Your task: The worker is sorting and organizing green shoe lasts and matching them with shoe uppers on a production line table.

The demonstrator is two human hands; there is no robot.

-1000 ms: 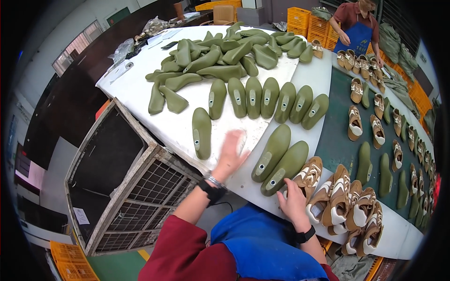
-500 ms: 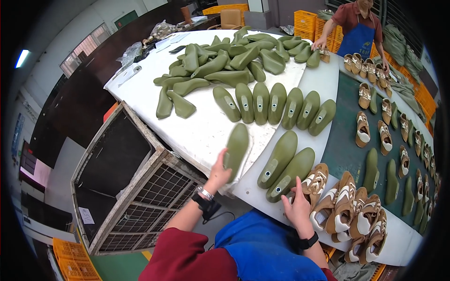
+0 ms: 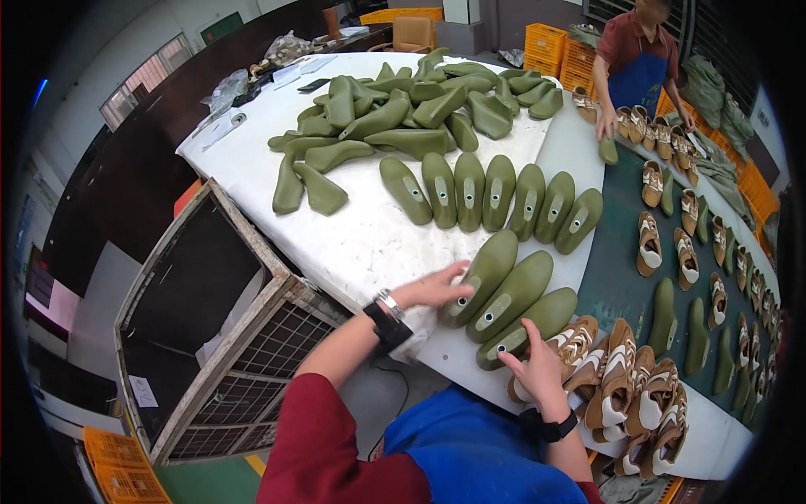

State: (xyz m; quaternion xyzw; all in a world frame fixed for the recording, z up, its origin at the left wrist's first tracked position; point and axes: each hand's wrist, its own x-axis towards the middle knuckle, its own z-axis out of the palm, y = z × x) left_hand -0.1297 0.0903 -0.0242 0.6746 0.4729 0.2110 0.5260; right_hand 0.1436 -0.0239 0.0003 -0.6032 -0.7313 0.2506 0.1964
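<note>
My left hand (image 3: 435, 290) is closed round the heel end of a green shoe last (image 3: 489, 267), the left one of three lying side by side at the near edge of the table. Beside it lie the middle last (image 3: 519, 294) and the right last (image 3: 546, 312). My right hand (image 3: 540, 370) is at the heel end of the right one, thumb and forefinger spread apart, the thumb by its hole. Just right of that hand are several brown and white shoes (image 3: 617, 378) in a cluster. Behind the three, several lasts (image 3: 497, 193) form a row.
A pile of green lasts (image 3: 407, 139) covers the far part of the white tabletop (image 3: 243, 176). On the right, a dark green belt (image 3: 617, 235) carries shoes and lasts. A wire-sided cart (image 3: 277, 353) stands left. Across the belt, a co-worker (image 3: 638, 67) handles a last.
My left hand has brought its last rightward and down beside the other two. They have shifted right, with my right hand still next to them. The co-worker's hand moved nearer with a last.
</note>
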